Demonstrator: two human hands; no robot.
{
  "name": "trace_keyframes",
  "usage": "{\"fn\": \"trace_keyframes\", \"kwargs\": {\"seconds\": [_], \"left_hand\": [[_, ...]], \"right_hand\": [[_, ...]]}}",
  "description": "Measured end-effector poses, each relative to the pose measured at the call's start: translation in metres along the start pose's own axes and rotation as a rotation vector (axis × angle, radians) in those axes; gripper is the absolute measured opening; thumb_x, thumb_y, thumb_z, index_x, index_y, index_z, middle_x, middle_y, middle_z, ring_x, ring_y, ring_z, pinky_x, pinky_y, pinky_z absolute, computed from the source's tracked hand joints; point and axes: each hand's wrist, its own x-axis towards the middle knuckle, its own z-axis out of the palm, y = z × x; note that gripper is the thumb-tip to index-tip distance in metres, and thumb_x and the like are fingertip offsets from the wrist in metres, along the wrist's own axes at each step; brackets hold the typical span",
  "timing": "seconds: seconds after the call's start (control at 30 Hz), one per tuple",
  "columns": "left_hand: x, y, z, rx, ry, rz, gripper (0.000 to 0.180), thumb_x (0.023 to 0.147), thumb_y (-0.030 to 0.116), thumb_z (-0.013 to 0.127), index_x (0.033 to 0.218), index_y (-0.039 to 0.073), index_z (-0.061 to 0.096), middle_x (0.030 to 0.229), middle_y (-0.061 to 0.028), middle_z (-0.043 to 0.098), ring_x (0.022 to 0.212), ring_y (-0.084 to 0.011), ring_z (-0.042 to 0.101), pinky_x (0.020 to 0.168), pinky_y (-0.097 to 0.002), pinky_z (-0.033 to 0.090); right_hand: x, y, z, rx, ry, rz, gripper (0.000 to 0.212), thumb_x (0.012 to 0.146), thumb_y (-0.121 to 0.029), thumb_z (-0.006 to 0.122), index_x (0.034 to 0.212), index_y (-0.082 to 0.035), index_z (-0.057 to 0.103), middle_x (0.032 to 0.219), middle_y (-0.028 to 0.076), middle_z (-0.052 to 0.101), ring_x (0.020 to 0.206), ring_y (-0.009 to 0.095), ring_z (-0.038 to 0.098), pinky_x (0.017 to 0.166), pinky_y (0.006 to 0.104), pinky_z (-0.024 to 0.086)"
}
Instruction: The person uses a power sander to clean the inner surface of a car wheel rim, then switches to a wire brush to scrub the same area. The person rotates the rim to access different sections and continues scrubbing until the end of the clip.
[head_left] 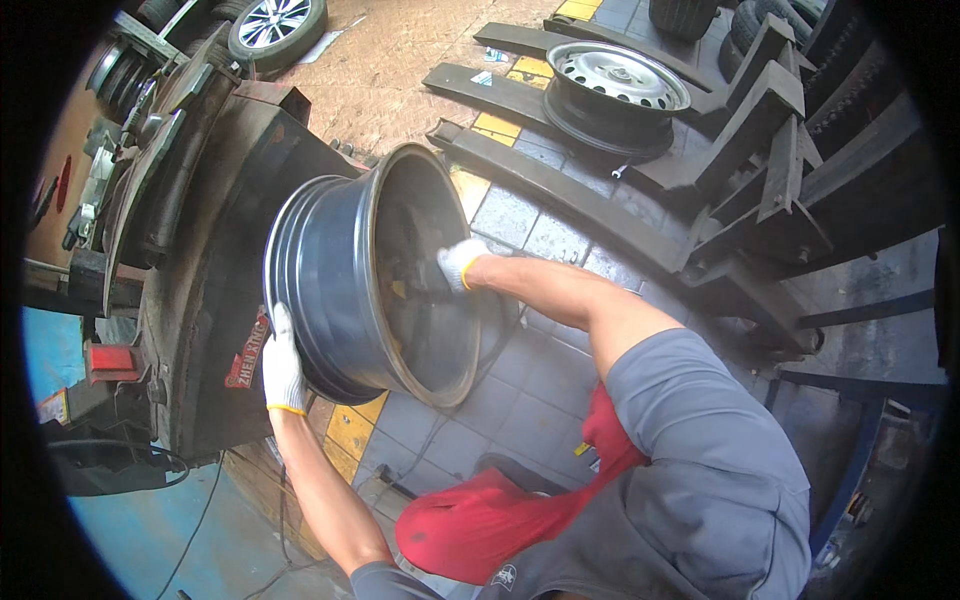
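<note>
A dark steel wheel rim (335,290) without a tyre stands on its side, its open end turned to the right. My left hand (283,365), in a white knit glove, grips the rim's left edge, with some fingers hidden behind it. At the open end, my right hand (462,262), gloved the same way, is closed in front of the hollow. What its fingers hold, if anything, is hidden. Shadow and blur obscure the rim's inside.
A large dark machine (235,190) stands close at left. Another wheel rim (620,80) lies flat across metal arms (540,185) of a stand at right. A tyred wheel (278,30) lies at the back left. Cables (205,515) trail over the floor at lower left.
</note>
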Motion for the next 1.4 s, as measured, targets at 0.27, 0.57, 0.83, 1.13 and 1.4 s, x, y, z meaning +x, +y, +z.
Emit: {"fn": "trace_keyframes", "kwargs": {"seconds": [0.27, 0.57, 0.83, 1.13, 1.4], "left_hand": [[-0.032, -0.131, 0.014, -0.594, -0.033, 0.013, 0.084, 0.120, 0.058, 0.053, 0.174, -0.004, 0.038, 0.177, -0.0161, 0.046, 0.158, -0.0285, 0.048, 0.134, -0.0428, 0.036], [-0.028, -0.161, 0.027, -0.682, 0.043, 0.053, 0.082, 0.119, 0.059, 0.054, 0.167, -0.007, 0.047, 0.169, -0.0154, 0.055, 0.148, -0.0252, 0.055, 0.130, -0.0422, 0.040], [-0.038, -0.136, 0.027, -0.320, 0.255, 0.199, 0.073, 0.122, 0.058, 0.050, 0.142, -0.010, 0.067, 0.129, -0.0088, 0.075, 0.115, -0.0168, 0.063, 0.108, -0.0360, 0.051], [-0.052, -0.041, -0.003, -0.169, 0.184, 0.060, 0.072, 0.118, 0.058, 0.058, 0.141, -0.008, 0.072, 0.129, -0.0095, 0.077, 0.114, -0.0169, 0.066, 0.105, -0.0368, 0.053], [-0.026, 0.029, 0.001, 0.196, 0.124, 0.069, 0.083, 0.115, 0.068, 0.057, 0.139, -0.009, 0.074, 0.122, -0.0145, 0.079, 0.106, -0.0208, 0.069, 0.099, -0.0380, 0.055]], "right_hand": [[-0.035, 0.028, -0.015, 0.133, 0.179, 0.100, 0.046, 0.090, -0.025, 0.075, 0.127, 0.002, 0.066, 0.114, 0.027, 0.082, 0.108, 0.045, 0.081, 0.091, 0.0548, 0.063], [-0.074, 0.002, -0.007, 0.230, -0.343, -0.072, 0.066, 0.086, -0.037, 0.080, 0.138, 0.002, 0.067, 0.129, 0.030, 0.079, 0.123, 0.048, 0.076, 0.101, 0.0540, 0.061], [-0.055, 0.026, 0.000, 0.189, -0.001, 0.152, 0.056, 0.091, -0.035, 0.075, 0.131, 0.002, 0.067, 0.118, 0.029, 0.081, 0.113, 0.048, 0.078, 0.096, 0.0560, 0.061], [-0.087, 0.000, 0.013, 0.232, -0.283, -0.011, 0.065, 0.086, -0.038, 0.081, 0.134, 0.003, 0.067, 0.122, 0.031, 0.079, 0.118, 0.050, 0.076, 0.100, 0.0567, 0.061], [-0.075, 0.006, 0.004, 0.109, -0.074, 0.042, 0.053, 0.090, -0.029, 0.073, 0.131, 0.004, 0.065, 0.115, 0.027, 0.082, 0.108, 0.046, 0.081, 0.092, 0.0553, 0.063]]}}
